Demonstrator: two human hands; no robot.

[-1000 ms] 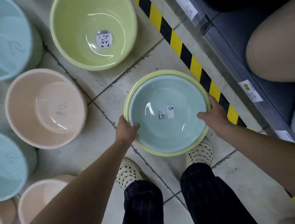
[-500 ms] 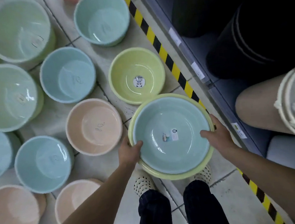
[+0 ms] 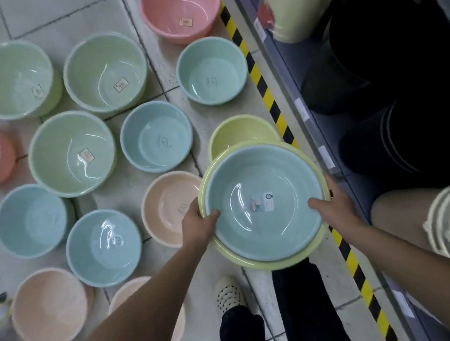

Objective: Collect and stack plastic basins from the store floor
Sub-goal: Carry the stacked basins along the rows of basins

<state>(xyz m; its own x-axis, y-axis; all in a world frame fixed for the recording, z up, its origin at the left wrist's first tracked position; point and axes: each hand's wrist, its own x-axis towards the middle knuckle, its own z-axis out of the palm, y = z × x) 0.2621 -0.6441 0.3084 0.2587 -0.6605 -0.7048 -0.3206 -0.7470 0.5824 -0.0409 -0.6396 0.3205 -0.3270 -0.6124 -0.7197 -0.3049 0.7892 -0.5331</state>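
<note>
Lifted higher off the floor since a moment ago, the nested pair faces mouth-up, round with no long axis. Left hand and right hand pinch opposite rims, thumbs inside the blue basin, fingers hidden beneath the yellow-green basin holding it. Behind it sits a smaller yellow basin; a peach basin lies just left on the tiled floor

We see a pale blue basin nested upright inside a yellow-green basin. This pair is just right of a peach basin that stands on the floor.
</note>
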